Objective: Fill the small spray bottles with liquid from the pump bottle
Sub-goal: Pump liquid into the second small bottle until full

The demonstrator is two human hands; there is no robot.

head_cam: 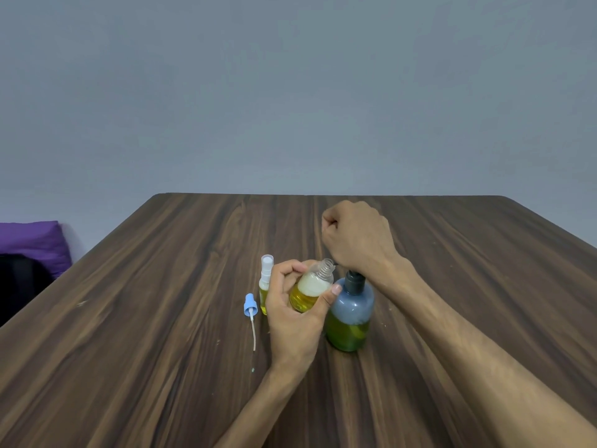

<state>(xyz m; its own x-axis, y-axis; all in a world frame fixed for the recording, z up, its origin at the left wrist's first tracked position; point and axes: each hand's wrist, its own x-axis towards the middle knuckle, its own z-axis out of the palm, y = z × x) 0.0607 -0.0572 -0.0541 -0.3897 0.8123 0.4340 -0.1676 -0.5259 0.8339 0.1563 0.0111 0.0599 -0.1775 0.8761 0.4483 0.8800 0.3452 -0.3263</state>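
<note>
Forearms enter from the bottom edge, both mine and both bare, reaching over a dark wood-grain table (161, 318). My left hand (292, 310) grips a small clear spray bottle (311, 291), fingers and thumb curled round its body; it is uncapped, tilted with its threaded neck toward the pump spout, and holds yellow liquid under a layer of white foam. My right hand (357, 236) is curled into a fist, and its heel presses on top of the pump bottle (350, 313), which stands upright on the table just right of the held bottle; the pump head is almost wholly hidden under my wrist, only its dark collar and the tip of the spout showing. The pump bottle is bluish, with green-yellow liquid filling roughly its lower half. Behind my left hand stands a second small spray bottle (265, 279), white sprayer fitted, yellow liquid inside, its lower part hidden by my fingers. A loose blue sprayer cap (250, 307) lies on the table to the left, its dip tube pointing toward me. No label or writing can be read on any bottle. A purple cushion (32, 242) is cut off at the left edge, beside a dark shape I cannot make out.
</note>
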